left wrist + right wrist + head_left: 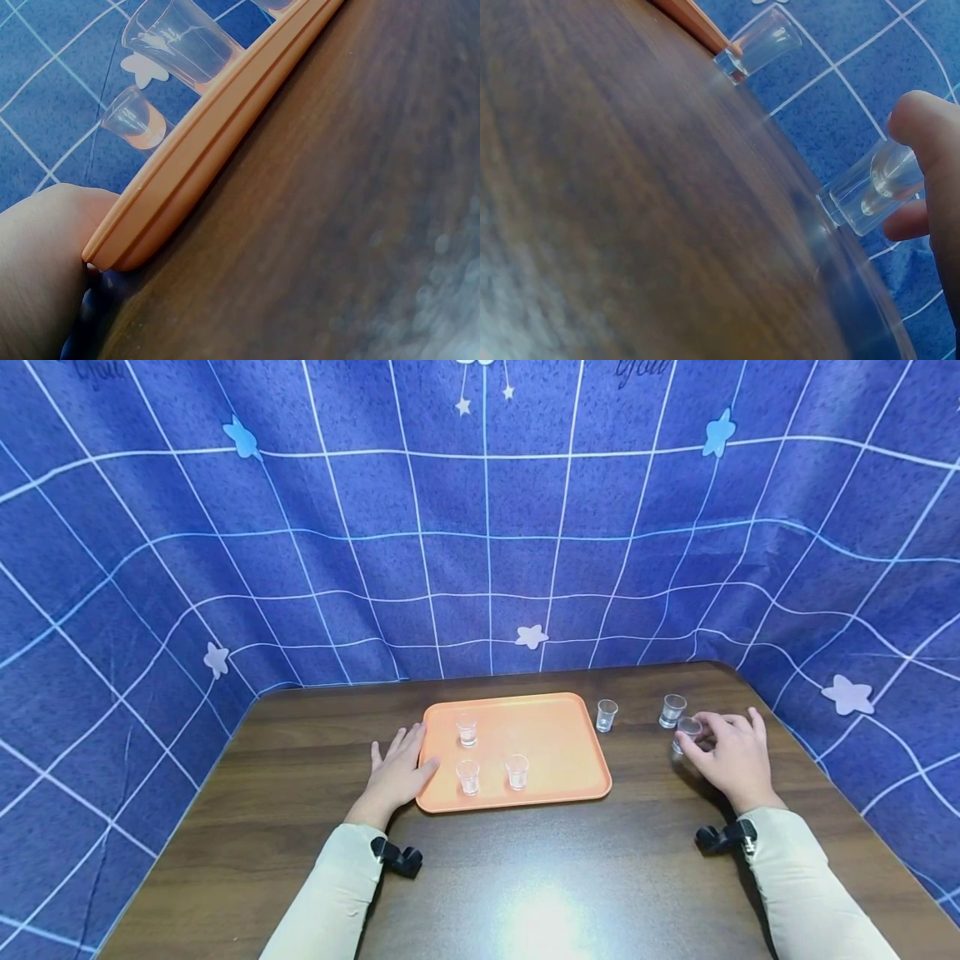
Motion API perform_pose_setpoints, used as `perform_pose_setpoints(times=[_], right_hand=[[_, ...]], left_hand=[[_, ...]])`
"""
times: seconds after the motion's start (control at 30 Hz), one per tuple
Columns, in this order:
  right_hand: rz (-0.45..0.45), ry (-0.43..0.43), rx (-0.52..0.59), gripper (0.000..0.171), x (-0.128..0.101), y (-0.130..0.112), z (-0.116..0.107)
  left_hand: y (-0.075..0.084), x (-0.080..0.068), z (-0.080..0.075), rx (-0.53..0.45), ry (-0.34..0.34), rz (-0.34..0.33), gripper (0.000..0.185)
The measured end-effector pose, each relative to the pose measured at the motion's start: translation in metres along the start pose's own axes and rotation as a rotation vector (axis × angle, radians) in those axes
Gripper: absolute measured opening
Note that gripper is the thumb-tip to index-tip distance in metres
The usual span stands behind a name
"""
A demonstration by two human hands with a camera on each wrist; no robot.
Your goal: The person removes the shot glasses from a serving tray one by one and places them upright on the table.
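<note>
An orange tray [555, 735] lies on the brown table [300, 793] and carries three small clear glasses [467, 730], [468, 776], [517, 771]. My left hand [405, 762] lies flat on the table with straight fingers, its thumb side against the tray's left edge [187, 180]. To the right of the tray my right hand [703, 740] pinches the rim of another small glass [687, 732] that stands on the table; in the right wrist view the fingers [930, 142] curl round this glass [874, 187]. Two of the tray's glasses [180, 41], [136, 120] show in the left wrist view.
Two more small glasses [606, 715], [672, 710] stand on the table between the tray and my right hand; one glass [761, 45] shows in the right wrist view. A blue star-patterned cloth [480, 543] hangs close behind and beside the table.
</note>
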State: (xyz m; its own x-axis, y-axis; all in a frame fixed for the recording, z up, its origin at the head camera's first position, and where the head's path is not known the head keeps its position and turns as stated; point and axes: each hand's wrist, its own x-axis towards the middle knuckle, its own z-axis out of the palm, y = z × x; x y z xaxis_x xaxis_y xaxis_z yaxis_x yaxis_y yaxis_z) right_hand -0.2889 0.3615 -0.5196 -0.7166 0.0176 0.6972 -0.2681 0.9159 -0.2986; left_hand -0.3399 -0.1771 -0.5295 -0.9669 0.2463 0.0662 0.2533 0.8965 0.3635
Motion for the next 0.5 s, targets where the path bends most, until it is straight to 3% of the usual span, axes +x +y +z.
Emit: perform_pose_setpoints(times=[0.5], right_hand=[[0.061, -0.093, -0.017, 0.041, -0.0011, 0.0010, -0.0006]], left_hand=[[-0.0008, 0.0007, -0.0001, 0.010, -0.007, -0.006, 0.077]])
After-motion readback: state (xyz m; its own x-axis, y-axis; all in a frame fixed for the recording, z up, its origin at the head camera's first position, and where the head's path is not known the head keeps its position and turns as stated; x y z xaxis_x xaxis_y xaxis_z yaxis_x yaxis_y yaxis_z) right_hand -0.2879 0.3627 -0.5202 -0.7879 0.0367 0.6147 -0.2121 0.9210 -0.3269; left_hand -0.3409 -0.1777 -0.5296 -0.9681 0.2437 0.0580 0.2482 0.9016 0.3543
